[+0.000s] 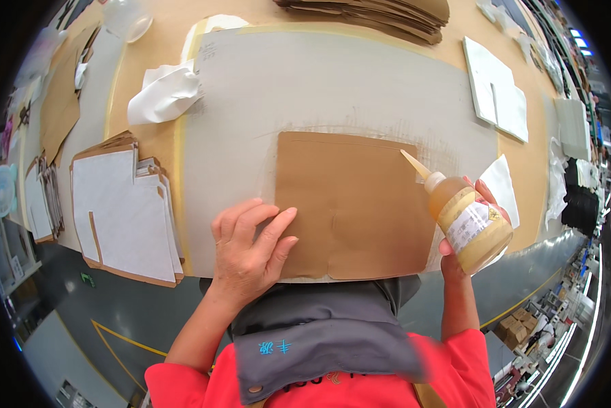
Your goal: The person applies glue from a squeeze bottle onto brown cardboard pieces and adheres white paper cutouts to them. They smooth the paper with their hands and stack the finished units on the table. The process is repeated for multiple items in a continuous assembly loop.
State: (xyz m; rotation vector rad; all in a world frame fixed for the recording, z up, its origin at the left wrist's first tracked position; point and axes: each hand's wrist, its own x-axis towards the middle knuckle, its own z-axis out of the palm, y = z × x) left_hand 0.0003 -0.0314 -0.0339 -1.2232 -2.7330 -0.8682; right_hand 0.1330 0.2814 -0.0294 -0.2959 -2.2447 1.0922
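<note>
On the near part of the worktop (pixel 526 228), right up against its front edge, a brown panel (pixel 353 204) lies flat on a grey mat (pixel 237 143), square to the person and, I'd judge, set there so both arms can reach it without stretching. The left hand (pixel 247 238) rests at the panel's left edge, its fingers loosely spread and gripping nothing; the forefinger and thumb lie over the brown surface, apparently to steady it, though I cannot tell how hard they press. The right hand (pixel 449 257) has its fingers curled around a squeeze bottle (pixel 470 221), closed on its round body. The bottle is held aslant, seemingly so that its long nozzle meets the panel's far right corner; whether the tip touches, I can't make out from here. The bottle's plastic is see-through, with amber liquid inside and a pale label. The panel looks smooth and matt, like leather or coated board, with a faint line along its far edge. Left of the mat sits a stack of notched pieces (pixel 118 197), white-faced with brown edges, handily near; a pile of brown sheets (pixel 380 13) lies beyond, and crumpled white sheeting (pixel 166 95) sits at the far left.
</note>
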